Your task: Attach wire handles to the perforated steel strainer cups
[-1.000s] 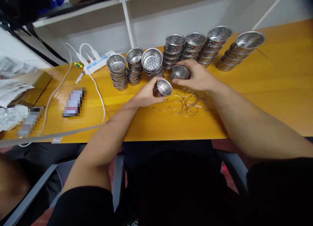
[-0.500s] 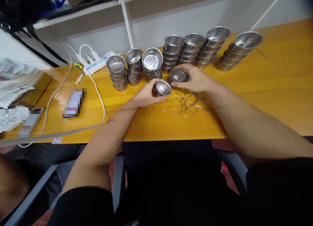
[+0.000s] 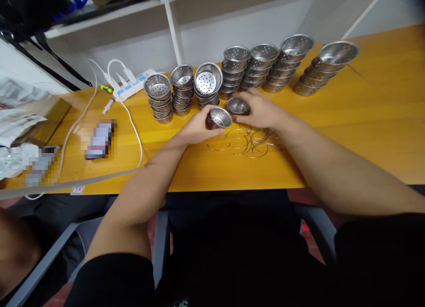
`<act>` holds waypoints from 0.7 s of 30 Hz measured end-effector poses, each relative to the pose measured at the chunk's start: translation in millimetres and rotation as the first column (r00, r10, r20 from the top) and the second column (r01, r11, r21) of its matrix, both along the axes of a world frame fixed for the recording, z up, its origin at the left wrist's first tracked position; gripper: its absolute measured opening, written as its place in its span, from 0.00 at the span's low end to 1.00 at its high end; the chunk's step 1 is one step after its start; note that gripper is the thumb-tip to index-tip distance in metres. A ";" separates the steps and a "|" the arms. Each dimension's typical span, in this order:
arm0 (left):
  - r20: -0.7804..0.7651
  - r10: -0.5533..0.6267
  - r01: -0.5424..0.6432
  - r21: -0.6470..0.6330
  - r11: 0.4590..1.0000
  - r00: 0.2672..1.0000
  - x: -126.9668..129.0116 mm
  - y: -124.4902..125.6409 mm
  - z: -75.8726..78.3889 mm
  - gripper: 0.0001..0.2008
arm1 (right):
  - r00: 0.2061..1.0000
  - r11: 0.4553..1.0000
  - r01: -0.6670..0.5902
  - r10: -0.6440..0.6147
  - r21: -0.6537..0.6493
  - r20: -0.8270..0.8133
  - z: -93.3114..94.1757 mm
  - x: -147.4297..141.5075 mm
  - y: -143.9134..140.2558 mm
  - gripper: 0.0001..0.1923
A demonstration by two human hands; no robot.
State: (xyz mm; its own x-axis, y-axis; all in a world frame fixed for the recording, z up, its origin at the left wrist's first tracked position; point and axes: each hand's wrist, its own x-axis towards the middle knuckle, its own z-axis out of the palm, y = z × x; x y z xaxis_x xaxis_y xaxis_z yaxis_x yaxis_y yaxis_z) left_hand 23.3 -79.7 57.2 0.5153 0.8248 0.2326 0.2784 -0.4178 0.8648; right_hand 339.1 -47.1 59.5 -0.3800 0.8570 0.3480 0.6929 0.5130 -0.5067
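The left hand (image 3: 198,126) was clamped around a small perforated cup (image 3: 222,117), its thumb along the near wall and the mouth tipped toward the viewer; the right hand (image 3: 260,109) gripped a second cup (image 3: 238,105) from its right side, fingers behind and thumb in front; the two hands stood near each other, over the middle of the tabletop (image 3: 368,139); whether the second cup's base touched the wood was hard to tell, since the picture was soft there.

Both cups looked like thin sheet steel, so they would likely have been light and stiff, hard to break but apt to dent, and a little slippery on the smooth wall; the surest hold seemed to be around the side just below the rim, with the thumb opposite the fingers.

The metal was bright and mirror-like, punched with round holes, each cup tapering from a wide round mouth to a narrower base; matching cups stood nested behind in leaning columns, the rightmost stack (image 3: 310,82) tilted most; thin, springy-looking curved wires (image 3: 254,144) lay tangled on the glossy, yellow-orange wood just in front of the right hand.
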 end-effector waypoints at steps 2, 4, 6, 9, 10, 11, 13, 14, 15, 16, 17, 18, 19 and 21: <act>-0.002 0.011 -0.011 0.002 1.000 1.000 -0.2 0.7 -0.1 0.45 | 1.000 1.000 -0.005 0.005 0.007 0.013 1.8 -3.5 -2.8 0.49; 0.002 0.018 -0.018 0.002 1.000 1.000 -0.3 1.6 -0.5 0.45 | 1.000 0.999 -0.018 0.018 0.039 -0.007 10.8 -8.4 -11.1 0.50; 0.005 0.025 -0.025 0.000 1.000 1.000 -0.5 2.2 -0.7 0.45 | 0.998 0.996 -0.034 0.038 0.087 -0.055 26.5 -15.8 -23.3 0.50; -0.007 0.037 -0.037 0.002 0.999 0.999 -0.8 1.2 0.5 0.44 | 0.995 0.986 -0.036 0.051 0.161 -0.088 55.8 -31.0 -40.2 0.48; -0.016 0.043 -0.043 0.005 0.999 0.999 -0.9 0.3 1.6 0.43 | 0.996 0.984 -0.045 0.059 0.174 -0.073 65.1 -36.7 -43.4 0.47; -0.027 0.047 -0.047 0.010 0.999 0.999 -1.1 -0.9 3.2 0.42 | 0.996 0.984 -0.058 0.068 0.171 -0.052 73.5 -42.3 -44.9 0.47; -0.057 0.050 -0.049 0.025 0.998 0.997 -1.7 -3.7 7.4 0.42 | 0.996 0.989 -0.082 0.084 0.119 -0.017 86.4 -52.8 -42.7 0.47; -0.077 0.048 -0.045 0.035 0.998 0.996 -2.1 -5.0 9.7 0.42 | 0.996 0.993 -0.088 0.090 0.080 -0.013 90.9 -57.5 -39.4 0.46; -0.097 0.045 -0.041 0.043 0.998 0.994 -2.6 -6.1 12.0 0.42 | 0.996 0.995 -0.090 0.091 0.041 -0.020 94.1 -61.8 -35.0 0.45; -0.117 0.045 -0.040 0.049 0.998 0.992 -3.1 -6.9 14.1 0.42 | 0.995 0.996 -0.092 0.093 0.012 -0.034 96.3 -65.6 -29.8 0.43; -0.133 0.046 -0.039 0.050 0.998 0.990 -3.4 -7.4 15.6 0.42 | 0.994 0.995 -0.097 0.097 -0.004 -0.048 97.7 -68.9 -24.2 0.41; -0.144 0.047 -0.041 0.047 0.998 0.988 -3.7 -7.5 16.7 0.42 | 0.993 0.995 -0.103 0.103 -0.009 -0.057 98.6 -71.6 -18.4 0.39; -0.150 0.047 -0.041 0.039 0.998 0.988 -3.7 -7.5 17.4 0.42 | 0.992 0.994 -0.109 0.108 -0.007 -0.057 99.3 -73.9 -12.8 0.37; -0.159 0.051 -0.047 0.026 0.999 0.986 -3.2 -7.2 17.9 0.40 | 0.992 0.993 -0.118 0.118 0.006 -0.036 101.1 -77.3 -2.9 0.35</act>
